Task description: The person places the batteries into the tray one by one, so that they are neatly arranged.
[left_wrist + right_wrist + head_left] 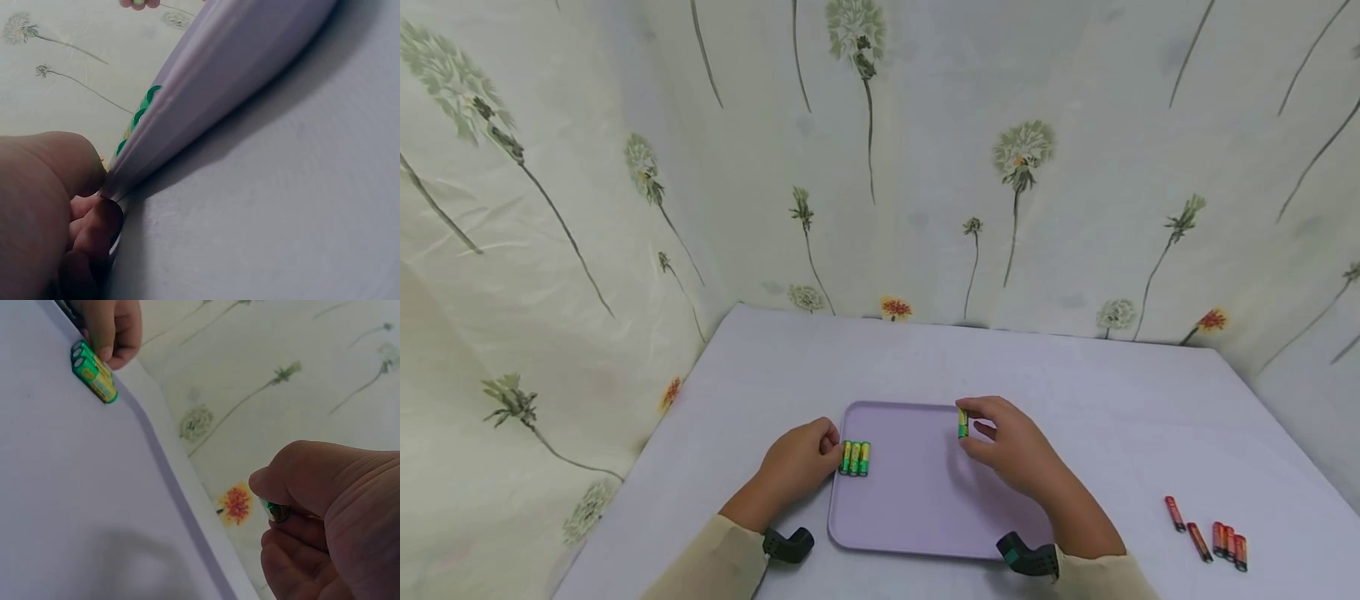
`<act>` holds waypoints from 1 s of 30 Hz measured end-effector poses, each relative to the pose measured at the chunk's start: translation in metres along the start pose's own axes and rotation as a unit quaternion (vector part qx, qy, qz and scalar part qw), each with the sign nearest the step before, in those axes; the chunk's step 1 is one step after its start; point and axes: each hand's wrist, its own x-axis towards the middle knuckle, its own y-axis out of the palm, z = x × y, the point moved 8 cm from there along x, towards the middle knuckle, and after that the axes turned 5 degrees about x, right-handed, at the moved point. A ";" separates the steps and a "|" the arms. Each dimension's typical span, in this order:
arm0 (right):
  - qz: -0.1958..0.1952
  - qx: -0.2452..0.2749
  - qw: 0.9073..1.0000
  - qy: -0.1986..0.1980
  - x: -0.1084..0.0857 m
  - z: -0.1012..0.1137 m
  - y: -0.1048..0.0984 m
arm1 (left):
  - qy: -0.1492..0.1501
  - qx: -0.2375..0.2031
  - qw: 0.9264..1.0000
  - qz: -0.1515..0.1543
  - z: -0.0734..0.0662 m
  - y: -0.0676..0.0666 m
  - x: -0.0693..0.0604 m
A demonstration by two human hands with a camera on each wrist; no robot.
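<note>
Between the thumb and fingertips of my right hand (1018, 454) is a green and yellow battery (963, 423), held above the right part of a purple tray (917, 517). In the right wrist view only one end of this battery (277, 511) shows beside the thumb. My left hand (800, 458) pinches the tray's left rim, its thumb on the rim and its fingers curled outside, as the left wrist view shows. Close to that thumb, three green and yellow batteries (855, 458) lie side by side in the tray.
Several red batteries (1223, 540) lie to the right of the tray on the white-covered table (1120, 417); two of them are apart from the others. Behind and to the left hangs a cloth (925, 167) printed with dandelions.
</note>
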 end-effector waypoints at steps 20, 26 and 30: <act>0.029 0.025 0.999 0.003 0.008 0.014 0.032 | 0.005 -0.004 1.000 -0.003 -0.004 -0.002 -0.001; 0.032 0.012 0.999 -0.006 0.014 0.019 0.040 | 0.001 -0.002 1.000 -0.003 -0.003 -0.002 -0.001; 0.036 0.003 0.999 -0.005 0.016 0.022 0.046 | 0.002 0.001 1.000 -0.002 -0.001 -0.001 0.000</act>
